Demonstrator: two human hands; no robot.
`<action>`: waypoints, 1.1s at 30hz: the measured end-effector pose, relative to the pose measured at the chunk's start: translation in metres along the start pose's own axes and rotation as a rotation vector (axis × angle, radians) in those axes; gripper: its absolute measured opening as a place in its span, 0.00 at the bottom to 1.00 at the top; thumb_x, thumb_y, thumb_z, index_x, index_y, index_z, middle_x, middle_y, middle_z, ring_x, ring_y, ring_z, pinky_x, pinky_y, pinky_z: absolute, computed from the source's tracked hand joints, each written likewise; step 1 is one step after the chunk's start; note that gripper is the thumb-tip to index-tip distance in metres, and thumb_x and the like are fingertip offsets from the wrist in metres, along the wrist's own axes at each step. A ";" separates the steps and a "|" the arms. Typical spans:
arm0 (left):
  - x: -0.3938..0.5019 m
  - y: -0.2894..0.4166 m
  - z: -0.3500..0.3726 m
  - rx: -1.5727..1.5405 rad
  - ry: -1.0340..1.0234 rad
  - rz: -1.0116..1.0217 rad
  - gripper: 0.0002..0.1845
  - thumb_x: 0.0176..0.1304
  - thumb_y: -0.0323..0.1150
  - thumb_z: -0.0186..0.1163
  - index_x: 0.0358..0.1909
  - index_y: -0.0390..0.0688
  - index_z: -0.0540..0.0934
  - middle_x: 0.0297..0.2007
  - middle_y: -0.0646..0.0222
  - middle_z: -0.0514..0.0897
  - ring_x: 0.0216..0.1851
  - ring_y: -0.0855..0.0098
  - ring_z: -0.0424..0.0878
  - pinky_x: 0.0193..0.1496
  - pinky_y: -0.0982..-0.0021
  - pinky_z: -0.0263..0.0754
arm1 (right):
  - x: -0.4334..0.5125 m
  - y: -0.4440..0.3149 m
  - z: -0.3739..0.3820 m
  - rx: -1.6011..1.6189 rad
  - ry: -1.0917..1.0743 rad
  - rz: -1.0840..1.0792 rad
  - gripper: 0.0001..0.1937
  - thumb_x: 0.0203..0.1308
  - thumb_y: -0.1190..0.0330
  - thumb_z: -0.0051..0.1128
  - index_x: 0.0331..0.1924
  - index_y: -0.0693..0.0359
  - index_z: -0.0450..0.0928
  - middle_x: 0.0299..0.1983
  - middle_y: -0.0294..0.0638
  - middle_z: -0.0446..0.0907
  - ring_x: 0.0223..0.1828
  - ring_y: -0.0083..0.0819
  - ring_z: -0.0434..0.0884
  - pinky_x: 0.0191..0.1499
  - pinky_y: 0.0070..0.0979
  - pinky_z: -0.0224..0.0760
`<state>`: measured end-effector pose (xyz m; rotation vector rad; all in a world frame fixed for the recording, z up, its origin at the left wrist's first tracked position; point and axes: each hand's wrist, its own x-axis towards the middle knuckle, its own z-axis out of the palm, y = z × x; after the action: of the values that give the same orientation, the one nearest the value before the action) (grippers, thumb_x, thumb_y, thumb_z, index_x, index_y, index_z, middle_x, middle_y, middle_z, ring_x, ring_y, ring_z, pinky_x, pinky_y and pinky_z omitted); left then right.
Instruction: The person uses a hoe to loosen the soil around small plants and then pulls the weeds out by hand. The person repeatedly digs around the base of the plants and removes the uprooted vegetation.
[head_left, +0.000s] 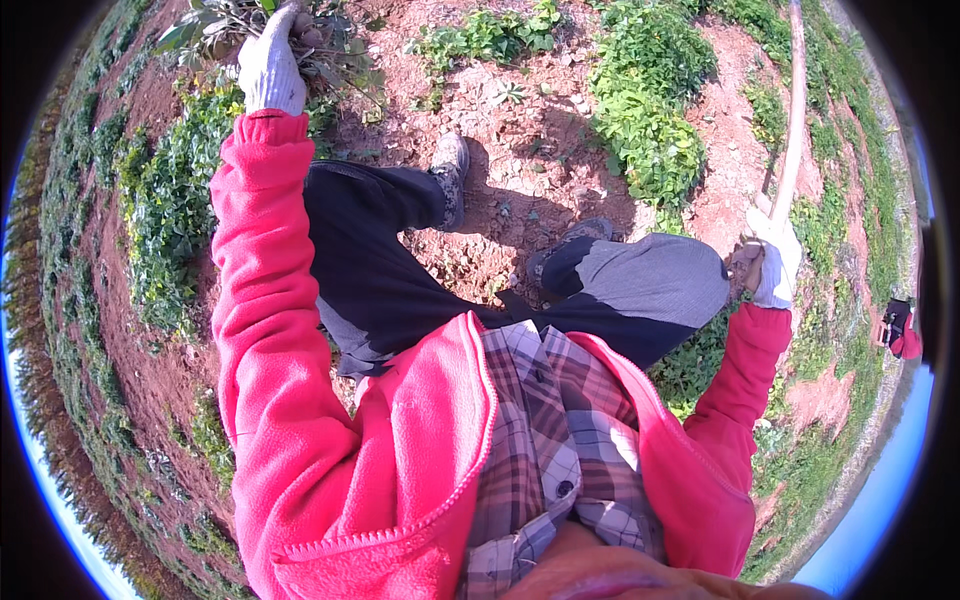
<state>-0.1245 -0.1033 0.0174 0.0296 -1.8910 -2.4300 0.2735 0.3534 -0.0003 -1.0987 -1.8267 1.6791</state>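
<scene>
At the upper left, my left hand, in a white knit glove with a soiled palm side, is closed on a bunch of uprooted leafy weeds. My right hand, gloved the same way, grips a long wooden handle that runs up to the top edge of the view. Whatever is at the handle's far end is out of view. Some of the right palm looks brown with soil. Between the hands lie my bent legs in dark trousers and my patterned shoes on reddish soil.
Rows of low leafy green plants run ahead and to the right. More plants grow at the left. A small weed stands in cloddy red soil. At the far right is a small dark and red shape, too small to identify.
</scene>
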 end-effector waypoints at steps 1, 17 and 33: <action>0.006 -0.004 -0.010 -0.055 0.009 0.024 0.08 0.64 0.29 0.61 0.39 0.34 0.78 0.26 0.68 0.79 0.24 0.75 0.76 0.32 0.74 0.78 | 0.004 -0.015 0.025 0.130 -0.088 0.012 0.22 0.60 0.70 0.59 0.58 0.68 0.72 0.25 0.30 0.73 0.17 0.15 0.68 0.16 0.14 0.62; 0.007 -0.007 -0.056 -0.398 -0.043 -0.274 0.06 0.68 0.33 0.56 0.37 0.40 0.76 0.22 0.76 0.74 0.21 0.78 0.70 0.46 0.61 0.79 | -0.062 0.147 0.288 0.047 -0.685 0.876 0.10 0.55 0.76 0.52 0.42 0.67 0.76 0.20 0.38 0.72 0.13 0.25 0.70 0.15 0.30 0.72; 0.039 -0.052 -0.046 0.190 0.148 -0.025 0.13 0.56 0.36 0.65 0.22 0.38 0.79 0.21 0.66 0.81 0.19 0.73 0.77 0.25 0.73 0.72 | -0.038 0.131 0.307 -0.238 -0.592 0.470 0.11 0.57 0.74 0.59 0.44 0.61 0.73 0.23 0.34 0.75 0.15 0.22 0.73 0.15 0.24 0.67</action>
<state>-0.1633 -0.1374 -0.0430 0.2359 -2.0564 -2.1860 0.0976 0.1253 -0.1737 -1.3012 -2.3038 2.2910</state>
